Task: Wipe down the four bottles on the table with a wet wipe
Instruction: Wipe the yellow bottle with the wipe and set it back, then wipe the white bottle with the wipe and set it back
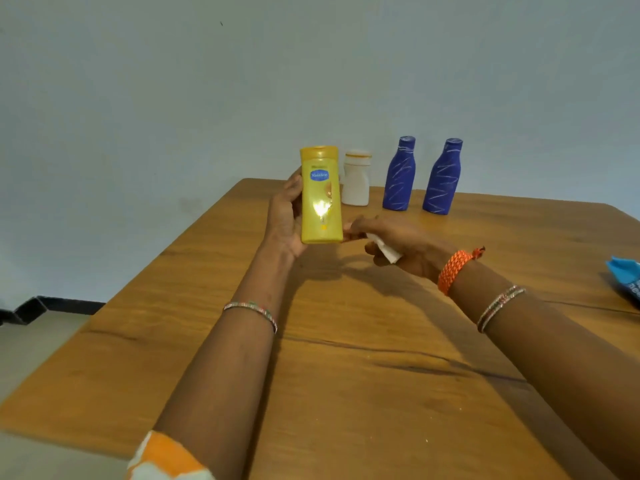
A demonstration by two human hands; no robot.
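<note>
My left hand (285,216) grips a yellow lotion bottle (320,195) upright above the wooden table (346,358). My right hand (398,244) holds a folded white wet wipe (386,249) and its fingertips touch the bottle's lower right corner. Behind, near the table's far edge, stand a small white bottle (356,178) with an orange-rimmed cap and two blue bottles (400,174) (443,178) with white scribbled lines.
A blue wet-wipe pack (627,275) lies at the table's right edge, partly cut off by the frame. A pale wall rises behind the table. The floor and a dark skirting show at the left.
</note>
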